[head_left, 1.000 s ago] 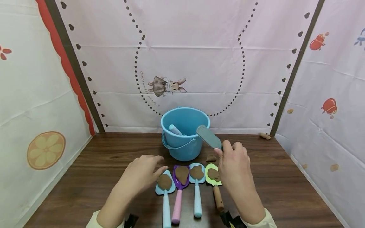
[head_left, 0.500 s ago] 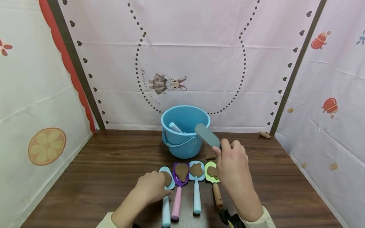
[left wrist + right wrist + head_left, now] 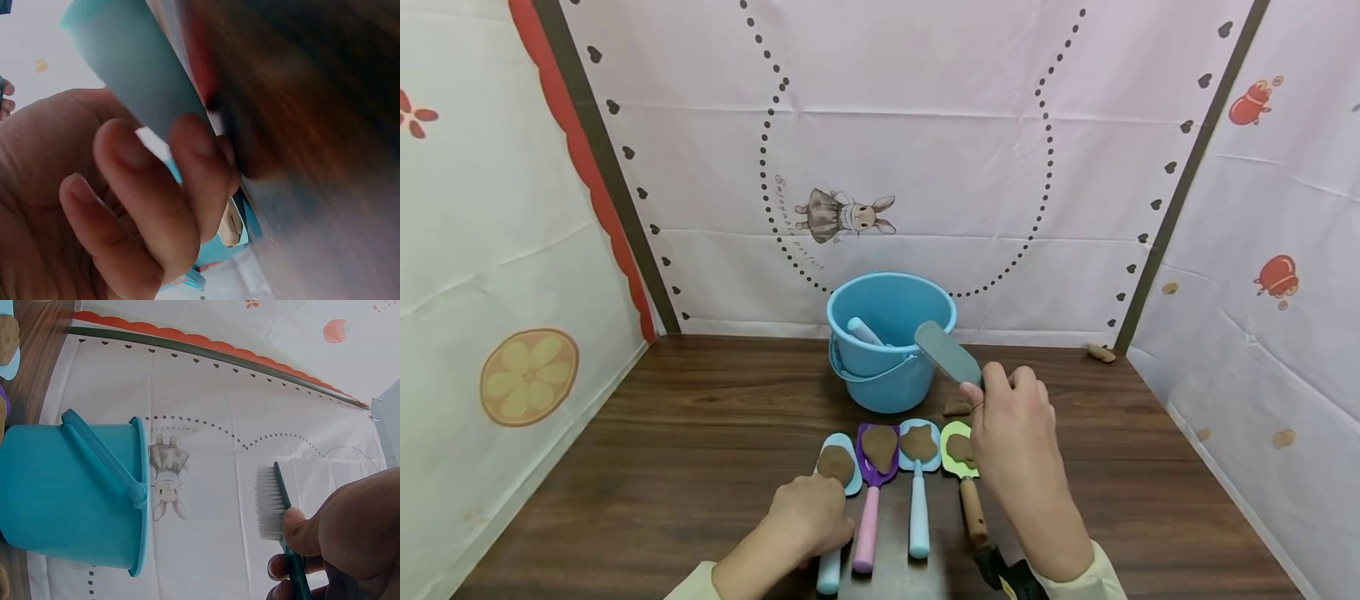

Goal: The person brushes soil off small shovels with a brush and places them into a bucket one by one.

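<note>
My left hand [image 3: 808, 512] grips the handle of the leftmost light-blue toy shovel [image 3: 829, 575]; the left wrist view shows fingers curled around the handle [image 3: 134, 62], close to the table. On its blade lies a round brown clay piece [image 3: 835, 464]. Above the table, my right hand [image 3: 1022, 442] holds a grey-green brush [image 3: 946, 352] by its handle; white bristles [image 3: 270, 503] show in the right wrist view. Beside the left hand lie a purple shovel with pink handle [image 3: 867, 533], another light-blue shovel [image 3: 919, 517] and a green one with wooden handle [image 3: 973, 508], each bearing brown clay.
A blue bucket [image 3: 887, 379] stands behind the shovels, with a light-blue handle [image 3: 863, 331] sticking up inside. One brown piece [image 3: 957, 407] lies by the bucket, another [image 3: 1101, 353] at the back right corner. Printed cloth walls [image 3: 910, 167] enclose the wooden table [image 3: 715, 400].
My left hand has come down and toward me from beside the leftmost shovel's blade and has taken hold of its handle. My right hand keeps the brush raised in nearly the same place.
</note>
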Demonstrator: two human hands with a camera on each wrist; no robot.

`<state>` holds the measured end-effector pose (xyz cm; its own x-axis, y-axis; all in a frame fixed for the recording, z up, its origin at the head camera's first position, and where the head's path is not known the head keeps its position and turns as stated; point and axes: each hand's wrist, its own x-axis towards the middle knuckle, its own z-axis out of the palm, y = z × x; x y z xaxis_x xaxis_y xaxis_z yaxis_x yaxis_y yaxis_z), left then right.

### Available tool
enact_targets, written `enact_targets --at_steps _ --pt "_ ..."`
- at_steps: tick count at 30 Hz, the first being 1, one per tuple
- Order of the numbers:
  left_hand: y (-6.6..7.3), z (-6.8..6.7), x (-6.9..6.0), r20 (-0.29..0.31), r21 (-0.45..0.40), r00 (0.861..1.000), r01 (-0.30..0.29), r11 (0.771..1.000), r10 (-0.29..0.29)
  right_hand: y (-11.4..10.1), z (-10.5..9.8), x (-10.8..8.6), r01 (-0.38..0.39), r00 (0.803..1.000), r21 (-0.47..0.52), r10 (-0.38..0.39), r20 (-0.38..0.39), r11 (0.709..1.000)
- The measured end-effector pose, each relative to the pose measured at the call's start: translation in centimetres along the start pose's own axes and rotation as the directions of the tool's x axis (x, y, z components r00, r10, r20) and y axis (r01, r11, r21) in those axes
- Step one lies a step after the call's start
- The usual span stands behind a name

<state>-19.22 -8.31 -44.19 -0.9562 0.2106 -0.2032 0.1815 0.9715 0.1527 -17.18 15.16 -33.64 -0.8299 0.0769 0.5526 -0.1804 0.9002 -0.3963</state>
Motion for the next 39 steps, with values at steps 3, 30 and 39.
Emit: enact_targets --at_steps 3,30,39 --pt "0.2 0.1 0.1 -0.015 0.043 1.000 0.013 0.999 -0.013 0.0 -0.1 0.0 -0.001 1.000 0.001 0.001 0.003 1.000" --pt "-1.4 -1.3 -1.4 -0.065 0.167 0.997 0.058 0.984 -0.047 -0.2 -0.3 -0.1 0.008 1.000 -0.002 -0.008 0.010 1.000" --pt "-1.4 -2.8 -2.1 -0.147 0.089 0.988 0.066 0.994 -0.053 -0.4 -0.5 -0.1 -0.002 1.000 -0.001 0.002 0.017 1.000"
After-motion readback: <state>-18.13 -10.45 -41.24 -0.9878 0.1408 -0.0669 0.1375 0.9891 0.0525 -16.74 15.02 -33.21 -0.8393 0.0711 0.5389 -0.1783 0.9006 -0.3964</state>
